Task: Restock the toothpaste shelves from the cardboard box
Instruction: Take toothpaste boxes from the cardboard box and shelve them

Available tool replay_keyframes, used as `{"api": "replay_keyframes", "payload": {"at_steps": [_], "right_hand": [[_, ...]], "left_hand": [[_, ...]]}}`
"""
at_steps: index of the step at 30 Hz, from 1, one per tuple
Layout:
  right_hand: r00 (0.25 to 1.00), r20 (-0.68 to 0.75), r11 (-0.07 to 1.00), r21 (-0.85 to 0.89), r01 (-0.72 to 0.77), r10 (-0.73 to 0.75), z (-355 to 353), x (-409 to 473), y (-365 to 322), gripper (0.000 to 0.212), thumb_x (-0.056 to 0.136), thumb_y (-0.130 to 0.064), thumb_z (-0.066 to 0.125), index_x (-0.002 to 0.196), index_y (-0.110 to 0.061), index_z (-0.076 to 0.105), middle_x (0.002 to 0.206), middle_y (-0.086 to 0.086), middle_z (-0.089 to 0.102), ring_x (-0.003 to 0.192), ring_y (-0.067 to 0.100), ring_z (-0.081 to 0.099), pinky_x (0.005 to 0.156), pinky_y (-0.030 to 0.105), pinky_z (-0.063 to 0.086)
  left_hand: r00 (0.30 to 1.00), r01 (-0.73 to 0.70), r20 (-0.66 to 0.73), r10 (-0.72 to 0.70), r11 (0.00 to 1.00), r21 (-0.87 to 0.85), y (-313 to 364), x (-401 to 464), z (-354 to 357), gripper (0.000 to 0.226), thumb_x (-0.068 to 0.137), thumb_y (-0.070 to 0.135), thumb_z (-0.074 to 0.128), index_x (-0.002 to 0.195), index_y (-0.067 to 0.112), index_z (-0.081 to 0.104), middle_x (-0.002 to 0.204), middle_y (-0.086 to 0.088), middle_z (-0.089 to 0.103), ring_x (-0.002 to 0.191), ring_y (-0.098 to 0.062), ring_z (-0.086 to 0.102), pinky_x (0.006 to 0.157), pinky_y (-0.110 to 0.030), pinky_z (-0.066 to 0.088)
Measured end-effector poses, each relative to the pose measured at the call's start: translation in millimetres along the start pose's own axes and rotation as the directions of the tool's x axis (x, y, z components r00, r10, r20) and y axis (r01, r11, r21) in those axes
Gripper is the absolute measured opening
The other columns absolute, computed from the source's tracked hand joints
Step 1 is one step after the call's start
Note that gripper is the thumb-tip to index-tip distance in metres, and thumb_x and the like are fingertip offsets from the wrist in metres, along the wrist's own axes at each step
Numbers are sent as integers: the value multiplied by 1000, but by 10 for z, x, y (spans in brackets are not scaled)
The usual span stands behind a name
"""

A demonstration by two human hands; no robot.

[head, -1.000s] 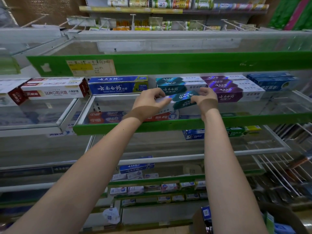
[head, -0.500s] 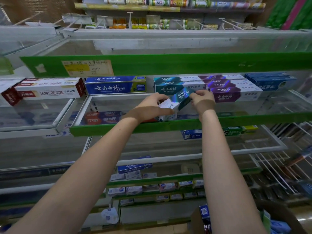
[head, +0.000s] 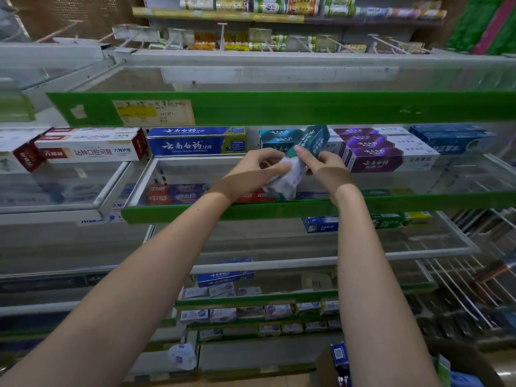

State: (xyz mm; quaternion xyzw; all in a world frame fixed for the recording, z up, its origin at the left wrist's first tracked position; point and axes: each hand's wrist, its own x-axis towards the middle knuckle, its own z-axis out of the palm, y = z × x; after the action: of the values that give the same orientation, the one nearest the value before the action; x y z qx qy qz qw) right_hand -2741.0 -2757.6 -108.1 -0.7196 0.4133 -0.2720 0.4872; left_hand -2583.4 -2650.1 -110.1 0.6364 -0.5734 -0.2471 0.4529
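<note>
Both hands meet over the glass shelf (head: 195, 174), sharing one teal carton (head: 300, 160). The carton stands tilted, its teal top end leaning right toward the stacks at the back, its white lower end down near the green lip (head: 279, 209) that edges the shelf front. The left hand (head: 251, 171) curls its fingers round the white lower part; the right hand (head: 321, 169) pinches the upper part, forefinger laid along the carton's face.

Behind the hands a teal stack (head: 275, 138) sits against the back, partly hidden by the held carton. A purple stack (head: 374, 152) is just beside it on the right, and blue cartons (head: 452, 138) lie further right. To the left a blue box (head: 195, 141) fills the back of the same bay, and beyond a glass divider (head: 142, 177) a red-and-white box (head: 89, 146) sits in the next bay.

Open glass runs from the stacks forward to the green lip, wide in front of the blue box and the purple stack. Overhead a green rail (head: 307, 107) closes the gap above the stacks.

At the bottom right the cardboard box (head: 324, 367) shows its near corner, partly hidden by the right forearm
</note>
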Motion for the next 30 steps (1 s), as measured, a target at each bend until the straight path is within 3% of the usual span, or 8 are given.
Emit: {"api": "replay_keyframes", "payload": {"at_steps": [2,5,9,11,14,19,24,30], "right_hand": [[998,60,1000,23,-4,2,-29,-47,-38,41,91,-57,65,106,-21,55,92,-12,57,82,2,51,79,29,38],[995,99,998,69,-9,2,-31,-55,-42,44,93,-47,66,123,-23,45,101,-17,55,92,5,52,86,32,36],[984,175,999,37,12,-18,-1,-68,-58,41,96,-43,61,132,-23,56,107,-17,59,101,3,51,88,29,32],[977,210,1000,10,29,-31,-4,-73,-68,29,99,-44,58,122,-27,60,102,-23,57,94,-3,48,92,30,30],[969,241,999,7,51,-52,7,-69,-60,45,97,-48,59,138,-28,57,123,-19,58,115,5,50,100,33,31],[932,358,998,-26,63,-50,31,-76,-69,53,91,-29,72,140,-27,52,113,-19,65,101,-5,57,77,18,40],[982,185,996,82,23,-38,9,-57,-51,44,89,-24,76,130,-25,60,108,-9,72,91,3,66,73,18,44],[996,-55,979,190,75,-65,-7,-16,24,54,77,-21,88,124,-23,62,103,-7,75,93,5,70,78,21,49]], "left_hand": [[999,-10,35,13,996,-85,9,-20,-14,34,102,38,55,120,12,68,97,-2,71,85,-15,65,77,-25,54],[1000,1,22,3,991,-137,13,-18,-10,29,103,29,55,120,9,69,84,2,68,76,-12,62,72,-23,52],[998,61,-20,-65,988,-145,-8,14,16,37,106,38,47,116,7,65,75,15,63,66,-2,59,66,-18,48],[993,110,-34,-117,979,-169,2,28,15,43,106,43,44,121,8,62,78,14,67,65,-2,62,66,-18,49],[984,151,-49,-170,953,-264,-17,59,-10,50,102,46,51,131,6,55,94,2,72,73,-10,67,72,-26,54],[944,214,-109,-311,830,-514,-78,109,-102,61,99,22,63,148,19,27,82,-9,73,61,-15,63,70,-36,53],[919,179,-198,-341,808,-562,-66,127,-123,77,95,9,67,151,23,16,120,-20,65,62,-20,71,54,-31,54],[921,112,-254,-296,824,-555,-93,114,-128,102,90,-3,69,155,29,-2,116,-16,62,79,-27,76,66,-33,60]]}}
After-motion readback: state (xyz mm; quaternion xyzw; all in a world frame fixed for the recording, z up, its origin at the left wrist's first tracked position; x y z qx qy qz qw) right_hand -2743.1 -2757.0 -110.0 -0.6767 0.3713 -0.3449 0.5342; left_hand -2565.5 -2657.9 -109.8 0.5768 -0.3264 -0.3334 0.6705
